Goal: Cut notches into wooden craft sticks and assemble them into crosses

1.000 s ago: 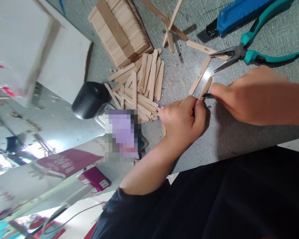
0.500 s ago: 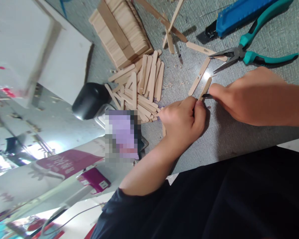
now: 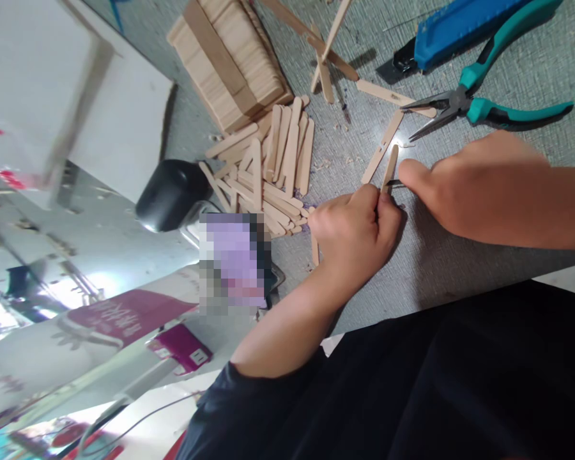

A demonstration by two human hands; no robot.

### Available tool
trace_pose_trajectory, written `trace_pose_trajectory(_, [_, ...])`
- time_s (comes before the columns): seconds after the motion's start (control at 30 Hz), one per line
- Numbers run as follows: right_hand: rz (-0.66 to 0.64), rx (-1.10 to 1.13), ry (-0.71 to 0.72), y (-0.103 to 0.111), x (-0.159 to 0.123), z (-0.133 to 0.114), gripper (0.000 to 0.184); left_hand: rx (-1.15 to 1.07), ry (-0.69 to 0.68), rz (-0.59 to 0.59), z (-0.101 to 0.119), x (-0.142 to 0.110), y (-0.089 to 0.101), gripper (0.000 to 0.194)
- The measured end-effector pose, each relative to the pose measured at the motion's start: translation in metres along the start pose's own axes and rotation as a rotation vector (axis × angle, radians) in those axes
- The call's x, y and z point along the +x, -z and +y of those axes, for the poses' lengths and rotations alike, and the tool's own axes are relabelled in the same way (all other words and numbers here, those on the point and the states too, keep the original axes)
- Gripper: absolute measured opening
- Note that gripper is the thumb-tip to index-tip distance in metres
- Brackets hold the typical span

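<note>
My left hand (image 3: 354,230) is closed around a popsicle stick (image 3: 390,165), whose rounded end sticks up past the thumb. My right hand (image 3: 474,185) is closed too, on a thin dark blade-like tool (image 3: 397,183). That tool touches the edge of the stick just above my left thumb; its handle is hidden in the fist. Beyond my hands lie another popsicle stick (image 3: 382,147) with small cut notches and one more marked stick (image 3: 383,92). Long-nose pliers (image 3: 457,101) with teal handles lie spread above my right hand.
A blue utility knife (image 3: 460,35) lies behind the pliers. Left of my hands is a heap of loose sticks (image 3: 268,179), with a banded stack of sticks (image 3: 230,64) behind. Joined sticks (image 3: 326,57) stand nearby. A black rounded object (image 3: 172,195) sits further left. Wood shavings dot the table.
The popsicle stick in my left hand has turned a little more upright, its tip shifting left. My right hand and the dark tool have moved slightly left with it.
</note>
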State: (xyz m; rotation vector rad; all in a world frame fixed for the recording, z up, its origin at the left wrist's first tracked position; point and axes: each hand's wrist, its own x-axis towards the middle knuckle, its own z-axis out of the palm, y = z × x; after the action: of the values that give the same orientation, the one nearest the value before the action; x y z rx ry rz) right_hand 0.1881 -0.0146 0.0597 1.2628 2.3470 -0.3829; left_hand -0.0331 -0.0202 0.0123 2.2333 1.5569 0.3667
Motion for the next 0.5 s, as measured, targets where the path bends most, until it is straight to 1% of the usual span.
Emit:
trace_pose_trajectory(0.1, [-0.049, 0.005, 0.004, 0.007, 0.002, -0.004, 0.068, 0.005, -0.001, -0.002, 0.0, 0.0, -0.001, 0.041])
trace_pose_trajectory(0.23, [-0.039, -0.058, 0.007, 0.01, 0.001, -0.008, 0.066, 0.007, 0.002, -0.002, 0.0, 0.0, -0.001, 0.042])
trace_pose_trajectory(0.37, [-0.061, -0.106, 0.015, 0.009, -0.002, -0.007, 0.06, 0.024, 0.007, -0.02, -0.001, 0.0, -0.001, 0.041])
trace_pose_trajectory(0.43, [-0.048, -0.079, 0.018, 0.006, -0.002, -0.002, 0.056, 0.029, 0.017, -0.024, -0.001, 0.0, 0.0, 0.04])
trace_pose_trajectory(0.5, [0.004, -0.029, 0.007, 0.003, -0.002, 0.003, 0.051, 0.018, 0.025, -0.028, 0.0, 0.0, 0.001, 0.04])
